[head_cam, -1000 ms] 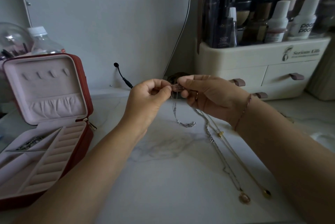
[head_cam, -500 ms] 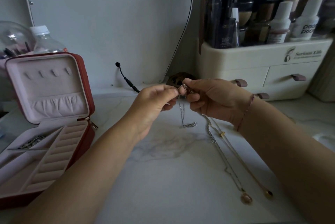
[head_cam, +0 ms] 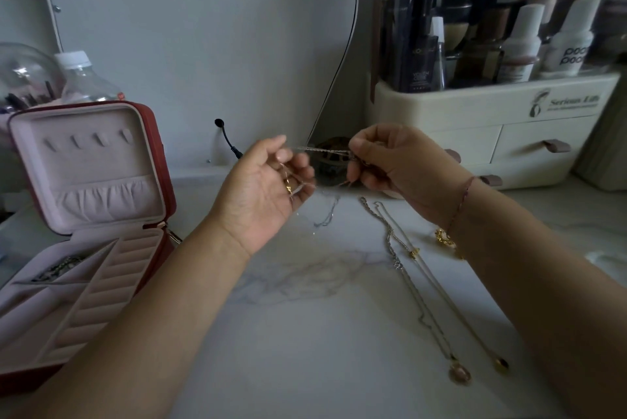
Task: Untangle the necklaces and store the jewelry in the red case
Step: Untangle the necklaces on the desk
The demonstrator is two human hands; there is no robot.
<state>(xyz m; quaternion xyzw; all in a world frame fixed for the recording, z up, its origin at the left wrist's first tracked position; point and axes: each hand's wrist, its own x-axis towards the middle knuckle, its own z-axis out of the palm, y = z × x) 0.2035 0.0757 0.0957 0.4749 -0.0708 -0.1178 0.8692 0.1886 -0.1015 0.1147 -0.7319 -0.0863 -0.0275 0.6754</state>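
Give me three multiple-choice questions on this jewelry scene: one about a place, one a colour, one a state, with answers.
1. The red case sits: A) far left B) far right C) centre.
2. Its lining is: A) black B) pink C) green.
3. The silver chain is: A) inside the case B) stretched between both hands C) wrapped round a bottle.
Answers: 1 A, it lies at the left edge; 2 B, lid and trays are pale pink; 3 B, left hand and right hand each grip it.

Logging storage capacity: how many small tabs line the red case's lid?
4, in one row across the red case lid: leftmost tab, second tab, third tab, rightmost tab. None seems hidden.
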